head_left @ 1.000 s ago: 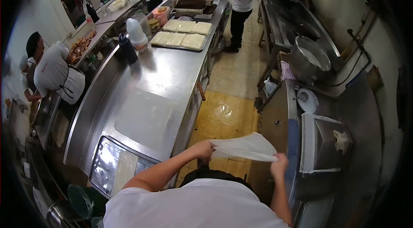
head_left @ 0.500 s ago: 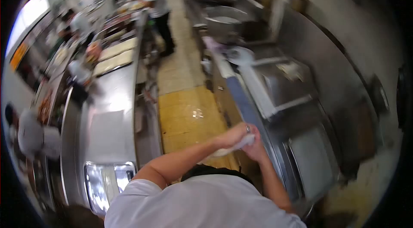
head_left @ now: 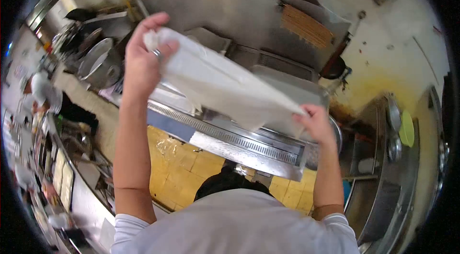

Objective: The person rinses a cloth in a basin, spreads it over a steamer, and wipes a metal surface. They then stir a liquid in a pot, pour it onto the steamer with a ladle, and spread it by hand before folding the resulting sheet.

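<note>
A thin white cloth is stretched slantwise between my two hands, its lower edge hanging loose. Its upper left corner is bunched in my left hand, which is raised higher and wears a ring. Lower on the other side, my right hand pinches the opposite corner between thumb and fingers. Behind and below the cloth lies a steel cooking counter with a slotted strip along its front. The cloth hides part of the counter top.
A large metal pot stands at the left end of the counter. A bamboo mat and a wok are behind. A green basin is at right. Another person works at far left. Yellow tiles cover the floor.
My view has turned right, from the aisle to face the cooking counter. My hands, earlier close together on the bunched cloth, have risen and moved apart, spreading it.
</note>
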Available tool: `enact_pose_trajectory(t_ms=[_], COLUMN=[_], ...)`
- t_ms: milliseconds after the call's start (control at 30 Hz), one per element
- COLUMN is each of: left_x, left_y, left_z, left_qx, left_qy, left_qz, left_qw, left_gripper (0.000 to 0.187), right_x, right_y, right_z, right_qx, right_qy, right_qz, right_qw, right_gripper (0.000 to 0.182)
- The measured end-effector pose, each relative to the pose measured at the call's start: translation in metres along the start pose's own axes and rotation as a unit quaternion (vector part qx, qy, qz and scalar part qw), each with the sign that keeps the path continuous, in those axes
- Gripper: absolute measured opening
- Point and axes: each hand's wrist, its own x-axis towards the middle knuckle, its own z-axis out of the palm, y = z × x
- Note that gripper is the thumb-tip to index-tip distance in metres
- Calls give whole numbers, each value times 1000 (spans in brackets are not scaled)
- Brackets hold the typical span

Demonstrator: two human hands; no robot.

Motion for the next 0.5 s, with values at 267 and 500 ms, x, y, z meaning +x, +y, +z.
enact_pose_trajectory(t_ms=[267,500], left_x=[55,-74], left_y=[-150,-370], left_z=[57,144], left_qx=[-134,322], left_qy=[-126,-387], left_qz=[-225,-142], left_qw=[957,852], left_gripper=[26,51], right_x=[21,47], right_y=[67,176], right_z=[-77,21], right_qx=[-200,-343], right_qy=[209,171], right_qz=[50,114], right_qw=[956,917], right_gripper=[28,51])
